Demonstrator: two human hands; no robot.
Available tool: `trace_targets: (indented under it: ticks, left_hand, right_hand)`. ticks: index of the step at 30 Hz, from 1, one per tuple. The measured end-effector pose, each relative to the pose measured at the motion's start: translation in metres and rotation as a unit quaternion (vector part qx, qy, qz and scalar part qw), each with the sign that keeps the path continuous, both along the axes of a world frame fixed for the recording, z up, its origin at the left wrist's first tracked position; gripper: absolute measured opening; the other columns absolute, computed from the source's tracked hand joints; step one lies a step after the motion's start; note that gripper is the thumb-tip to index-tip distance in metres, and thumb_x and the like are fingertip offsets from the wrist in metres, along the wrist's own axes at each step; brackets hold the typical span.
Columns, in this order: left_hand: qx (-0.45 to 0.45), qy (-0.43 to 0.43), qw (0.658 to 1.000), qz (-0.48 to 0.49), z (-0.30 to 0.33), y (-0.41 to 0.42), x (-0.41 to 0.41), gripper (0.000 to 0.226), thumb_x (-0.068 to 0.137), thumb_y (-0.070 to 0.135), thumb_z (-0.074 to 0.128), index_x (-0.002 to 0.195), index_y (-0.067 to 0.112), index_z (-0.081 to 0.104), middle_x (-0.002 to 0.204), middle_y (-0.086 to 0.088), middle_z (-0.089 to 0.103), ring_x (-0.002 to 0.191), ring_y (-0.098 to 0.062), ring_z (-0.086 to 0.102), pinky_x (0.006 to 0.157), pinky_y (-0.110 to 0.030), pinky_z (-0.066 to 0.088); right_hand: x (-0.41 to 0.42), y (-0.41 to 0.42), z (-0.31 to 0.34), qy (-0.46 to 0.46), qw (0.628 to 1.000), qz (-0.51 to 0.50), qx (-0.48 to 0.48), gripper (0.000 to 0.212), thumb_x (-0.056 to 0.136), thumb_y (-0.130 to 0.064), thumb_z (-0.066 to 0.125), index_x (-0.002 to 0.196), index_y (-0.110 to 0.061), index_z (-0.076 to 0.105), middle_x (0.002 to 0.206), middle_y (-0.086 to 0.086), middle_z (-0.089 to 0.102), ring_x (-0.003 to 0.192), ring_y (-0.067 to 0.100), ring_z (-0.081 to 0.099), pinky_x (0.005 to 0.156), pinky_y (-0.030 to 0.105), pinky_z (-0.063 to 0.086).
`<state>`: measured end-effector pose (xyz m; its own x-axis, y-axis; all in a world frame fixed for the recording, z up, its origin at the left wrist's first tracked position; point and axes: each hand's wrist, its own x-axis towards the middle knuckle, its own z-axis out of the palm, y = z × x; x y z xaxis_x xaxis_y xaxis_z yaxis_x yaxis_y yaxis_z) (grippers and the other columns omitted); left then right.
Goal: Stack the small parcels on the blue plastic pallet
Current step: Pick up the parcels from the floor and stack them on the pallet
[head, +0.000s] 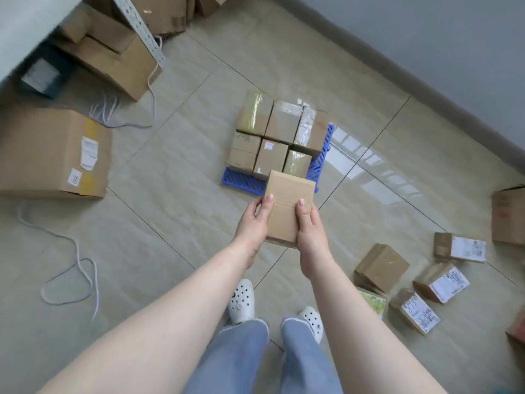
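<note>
I hold a plain brown cardboard parcel (287,206) in front of me, above the floor and just short of the blue plastic pallet (241,180). My left hand (254,223) grips its left side and my right hand (309,231) its right side, thumbs on top. The pallet lies on the tiled floor and carries several small taped parcels (279,135) packed tightly together. Only its near edge and right edge show.
Several loose small parcels (412,280) lie on the floor to my right. A large carton (51,155) sits at the left, with more cartons (113,52) under a shelf behind it. White cord (71,268) trails over the floor at left. A grey wall (440,38) runs behind the pallet.
</note>
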<state>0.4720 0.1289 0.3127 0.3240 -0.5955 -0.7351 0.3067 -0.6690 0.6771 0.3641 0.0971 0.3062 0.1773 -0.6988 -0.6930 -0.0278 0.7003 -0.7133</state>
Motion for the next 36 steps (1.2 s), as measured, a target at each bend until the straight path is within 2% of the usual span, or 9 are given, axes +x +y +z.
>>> trace_targets:
  ticks: [5,9,13,18,20,24,29,32,36]
  left_hand:
    - [-0.007,0.014,1.0,0.012,0.0,-0.048,0.047,0.044,0.097,0.047,0.046,0.133,0.023,0.053,0.122,0.005,0.066,0.1,0.0,0.062,0.073,-0.009,0.047]
    - [-0.004,-0.015,1.0,0.002,-0.014,-0.095,0.086,0.056,0.094,0.054,0.047,0.141,0.023,0.048,0.135,0.006,0.06,0.119,-0.006,0.057,0.099,-0.023,0.044]
    - [-0.009,-0.007,1.0,-0.017,-0.037,-0.137,0.122,0.06,0.096,0.053,0.044,0.147,0.023,0.04,0.141,0.007,0.053,0.127,-0.008,0.051,0.102,-0.023,0.038]
    - [0.009,-0.03,0.998,-0.047,-0.078,-0.18,0.166,0.101,0.062,0.088,0.051,0.144,0.03,0.042,0.144,0.0,0.05,0.13,-0.013,0.05,0.112,-0.039,0.038]
    - [0.022,-0.04,0.997,-0.059,-0.104,-0.194,0.182,0.102,0.054,0.093,0.052,0.136,0.033,0.049,0.139,-0.006,0.051,0.124,-0.018,0.055,0.108,-0.044,0.043]
    - [0.024,-0.051,0.993,-0.102,-0.139,-0.232,0.213,0.094,0.061,0.085,0.049,0.134,0.027,0.051,0.136,-0.009,0.053,0.121,-0.023,0.057,0.106,-0.046,0.044]
    - [0.024,-0.084,0.988,-0.125,-0.174,-0.277,0.234,0.087,0.073,0.07,0.05,0.14,0.015,0.044,0.139,-0.009,0.051,0.123,-0.024,0.055,0.107,-0.044,0.043]
    - [0.025,-0.08,0.99,-0.116,-0.205,-0.297,0.24,0.09,0.065,0.07,0.054,0.138,0.019,0.046,0.136,-0.007,0.053,0.122,-0.023,0.056,0.106,-0.044,0.045]
    - [0.022,-0.073,0.99,-0.116,-0.245,-0.314,0.248,0.067,0.079,0.052,0.06,0.135,0.018,0.05,0.132,-0.007,0.058,0.118,-0.023,0.059,0.104,-0.043,0.046]
  right_hand:
    - [0.046,-0.054,-0.001,-0.016,1.0,0.014,-0.002,0.055,0.098,-0.044,0.049,0.148,-0.024,0.037,0.143,-0.004,0.053,0.127,0.012,0.053,0.101,0.027,0.046]
    - [0.08,-0.104,-0.013,-0.001,0.999,0.048,-0.009,0.055,0.097,-0.049,0.049,0.147,-0.029,0.038,0.141,-0.008,0.054,0.129,0.01,0.052,0.103,0.025,0.045]
    - [0.113,-0.149,-0.027,0.002,0.998,0.057,0.001,0.045,0.101,-0.042,0.042,0.145,-0.033,0.037,0.131,-0.018,0.054,0.114,-0.001,0.053,0.075,-0.002,0.044]
    - [0.156,-0.191,-0.057,0.025,0.998,0.057,0.006,0.047,0.102,-0.041,0.04,0.147,-0.028,0.037,0.137,-0.007,0.055,0.116,0.007,0.053,0.086,0.017,0.044]
    - [0.171,-0.204,-0.069,0.023,0.999,0.046,0.009,0.044,0.103,-0.036,0.041,0.146,-0.025,0.039,0.135,-0.004,0.057,0.11,0.006,0.057,0.079,0.011,0.047]
    - [0.204,-0.23,-0.103,0.042,0.999,0.019,0.011,0.037,0.104,-0.03,0.04,0.139,-0.018,0.044,0.124,-0.003,0.062,0.096,0.001,0.06,0.067,0.008,0.048]
    - [0.233,-0.267,-0.162,0.079,0.997,-0.004,0.007,0.044,0.103,-0.034,0.043,0.141,-0.013,0.042,0.132,0.003,0.058,0.113,0.015,0.057,0.091,0.024,0.047]
    - [0.242,-0.289,-0.198,0.096,0.995,0.005,0.007,0.045,0.101,-0.039,0.044,0.137,-0.012,0.045,0.127,0.002,0.06,0.111,0.016,0.057,0.094,0.028,0.044]
    - [0.251,-0.309,-0.24,0.121,0.992,0.024,0.011,0.071,0.092,-0.054,0.048,0.147,-0.012,0.036,0.143,0.005,0.051,0.128,0.022,0.051,0.11,0.043,0.04]
